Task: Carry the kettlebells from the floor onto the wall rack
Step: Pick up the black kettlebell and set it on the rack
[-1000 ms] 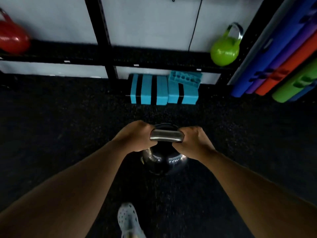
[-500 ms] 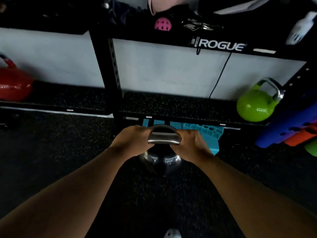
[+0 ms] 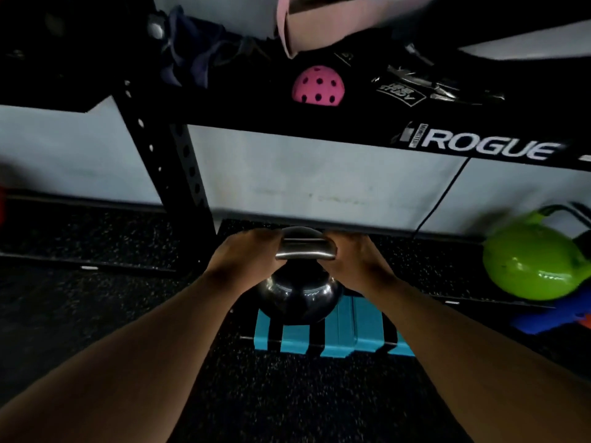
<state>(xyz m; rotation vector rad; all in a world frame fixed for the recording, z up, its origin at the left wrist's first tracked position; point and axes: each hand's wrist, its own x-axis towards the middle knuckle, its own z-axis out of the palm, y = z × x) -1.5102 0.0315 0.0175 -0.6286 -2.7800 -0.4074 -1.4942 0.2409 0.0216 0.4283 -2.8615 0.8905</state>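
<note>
A black kettlebell point(image 3: 299, 294) with a bare steel handle hangs in mid-air at the centre of the head view. My left hand point(image 3: 246, 255) grips the handle's left corner and my right hand point(image 3: 355, 259) grips its right corner. The bell sits just in front of the lower shelf point(image 3: 425, 266) of the black wall rack, whose rubber-topped surface runs across the view. A green kettlebell point(image 3: 532, 266) rests on that shelf at the far right. A sliver of a red kettlebell point(image 3: 2, 206) shows at the left edge.
Teal foam blocks point(image 3: 358, 330) lie on the floor under the shelf, below the held bell. A black perforated upright point(image 3: 179, 174) stands just left of my hands. The upper shelf holds a pink perforated ball point(image 3: 318, 86), dark cloth and straps. Blue and orange rollers point(image 3: 556, 318) are at right.
The black kettlebell has risen off the floor with both hands on its handle and come forward to the lower shelf. The view has tilted up, so the upper shelf now shows.
</note>
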